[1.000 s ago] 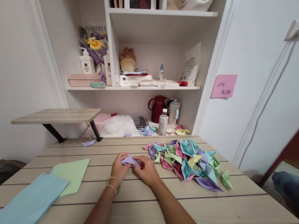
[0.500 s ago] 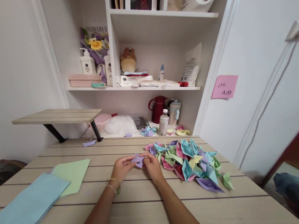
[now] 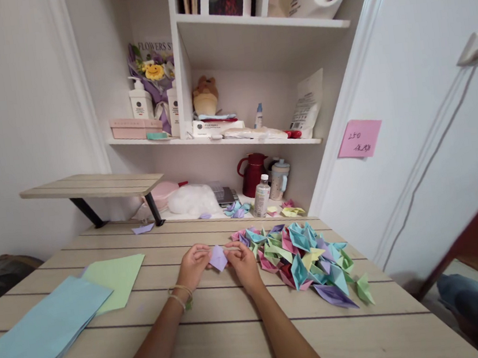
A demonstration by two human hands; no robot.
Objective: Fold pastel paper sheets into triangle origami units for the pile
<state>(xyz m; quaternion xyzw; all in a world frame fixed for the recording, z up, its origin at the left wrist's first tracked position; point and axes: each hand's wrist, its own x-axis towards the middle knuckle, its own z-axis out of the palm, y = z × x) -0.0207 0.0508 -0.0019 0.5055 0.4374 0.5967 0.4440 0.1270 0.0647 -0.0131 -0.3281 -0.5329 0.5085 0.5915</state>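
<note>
A small piece of folded purple paper (image 3: 218, 258), now a flat diamond shape, is held just over the middle of the table. My left hand (image 3: 194, 264) pinches its left corner, and my right hand (image 3: 243, 261) pinches the right corner. Both hands are closed, with fingertips partly behind the paper. Close to my right hand lies a heap of folded paper boats (image 3: 305, 258) in blue, green, pink, purple and yellow. To the left of my left hand are a stack of light blue paper sheets (image 3: 48, 330) and a green sheet (image 3: 118, 281).
A small raised wooden stand (image 3: 92, 186) is at the back left of the table (image 3: 224, 343). Behind, a shelf unit holds a clear bottle (image 3: 261, 196), a red jug (image 3: 253, 174) and a white plastic bag (image 3: 193, 201). A pink note (image 3: 359, 138) is on the right wall.
The purple paper has gone from a shape with several points to a flat diamond facing me. Both hands stay in nearly the same place, their fingers slightly shifted.
</note>
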